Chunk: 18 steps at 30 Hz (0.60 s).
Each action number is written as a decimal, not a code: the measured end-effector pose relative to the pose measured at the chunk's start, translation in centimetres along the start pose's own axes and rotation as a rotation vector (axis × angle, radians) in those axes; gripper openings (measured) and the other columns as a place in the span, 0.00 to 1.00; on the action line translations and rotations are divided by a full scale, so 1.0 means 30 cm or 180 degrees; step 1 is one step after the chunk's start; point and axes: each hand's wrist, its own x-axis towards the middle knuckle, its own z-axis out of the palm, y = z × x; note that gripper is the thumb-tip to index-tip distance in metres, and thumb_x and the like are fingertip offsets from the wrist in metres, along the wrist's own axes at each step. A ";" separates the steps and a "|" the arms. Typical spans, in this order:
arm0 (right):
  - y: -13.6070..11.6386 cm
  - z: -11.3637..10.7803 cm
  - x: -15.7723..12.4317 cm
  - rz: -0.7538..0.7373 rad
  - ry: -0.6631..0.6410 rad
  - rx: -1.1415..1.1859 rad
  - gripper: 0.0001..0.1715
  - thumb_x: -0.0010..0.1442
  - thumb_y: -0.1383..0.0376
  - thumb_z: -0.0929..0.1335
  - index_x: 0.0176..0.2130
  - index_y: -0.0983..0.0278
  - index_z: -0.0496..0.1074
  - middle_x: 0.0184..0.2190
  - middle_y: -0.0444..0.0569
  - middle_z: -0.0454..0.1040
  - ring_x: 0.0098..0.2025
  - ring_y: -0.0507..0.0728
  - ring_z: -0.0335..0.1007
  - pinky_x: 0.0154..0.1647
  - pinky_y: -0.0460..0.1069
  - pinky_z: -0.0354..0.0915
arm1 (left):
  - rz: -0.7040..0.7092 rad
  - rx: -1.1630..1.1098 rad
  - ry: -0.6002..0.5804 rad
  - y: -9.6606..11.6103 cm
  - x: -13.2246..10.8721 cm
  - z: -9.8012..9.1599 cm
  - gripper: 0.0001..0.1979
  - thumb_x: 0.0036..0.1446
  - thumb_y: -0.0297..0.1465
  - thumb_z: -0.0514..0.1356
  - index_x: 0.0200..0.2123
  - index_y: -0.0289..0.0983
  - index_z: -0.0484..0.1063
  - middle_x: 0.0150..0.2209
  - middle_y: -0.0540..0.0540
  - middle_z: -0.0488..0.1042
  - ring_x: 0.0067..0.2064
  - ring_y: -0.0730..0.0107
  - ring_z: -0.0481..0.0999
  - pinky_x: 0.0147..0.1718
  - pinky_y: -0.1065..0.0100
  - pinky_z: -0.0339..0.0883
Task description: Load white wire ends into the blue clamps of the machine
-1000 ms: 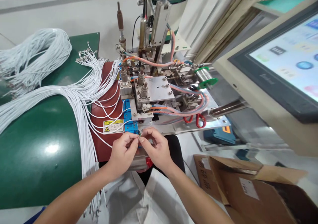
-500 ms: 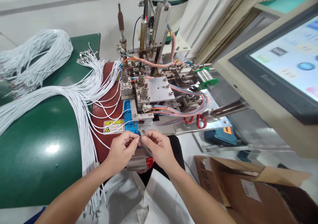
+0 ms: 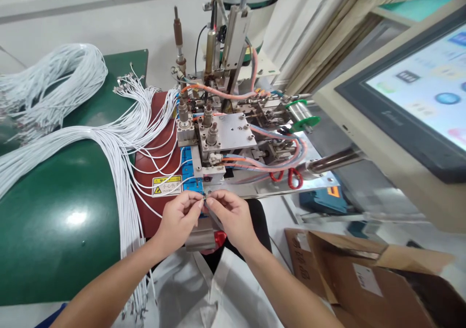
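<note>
Holding what seems a thin cable end (image 3: 205,199) in narrow grips, the left hand (image 3: 177,221) and right hand (image 3: 233,219) meet beside the machine's (image 3: 229,133) blue blocks (image 3: 193,186). Work appears partway: some white cables (image 3: 114,146) already enter the blocks, while this end is in the fingers. It looks tiny, its tip mostly hidden.

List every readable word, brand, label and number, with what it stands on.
"小心伤", on the warning label; its other print is too small or blurred.
Monitor: brand and screen text too blurred.
Cardboard box: markings and white paper label too blurred.
</note>
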 end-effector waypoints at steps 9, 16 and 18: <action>0.018 -0.029 0.015 -0.1342 0.0390 -0.1965 0.08 0.53 0.67 0.64 0.23 0.63 0.67 0.23 0.46 0.70 0.28 0.54 0.65 0.33 0.49 0.62 | -0.0028 0.0705 -0.0062 -0.011 0.016 -0.032 0.10 0.53 0.33 0.54 0.39 0.38 0.66 0.27 0.52 0.70 0.21 0.77 0.66 0.22 0.74 0.59; 0.048 -0.047 0.050 -0.0608 0.0009 -0.2374 0.08 0.54 0.65 0.61 0.26 0.63 0.66 0.24 0.45 0.70 0.27 0.53 0.65 0.30 0.47 0.59 | 0.0760 0.2268 -0.0158 0.001 0.056 -0.108 0.07 0.53 0.27 0.53 0.30 0.38 0.71 0.31 0.48 0.70 0.35 0.68 0.69 0.34 0.68 0.61; 0.046 -0.044 0.049 -0.0628 0.0018 -0.2576 0.07 0.54 0.66 0.61 0.26 0.63 0.66 0.25 0.45 0.70 0.28 0.54 0.65 0.31 0.47 0.58 | 0.0741 0.2287 -0.0202 -0.007 0.064 -0.116 0.08 0.53 0.26 0.53 0.30 0.38 0.71 0.32 0.48 0.71 0.36 0.67 0.70 0.36 0.67 0.61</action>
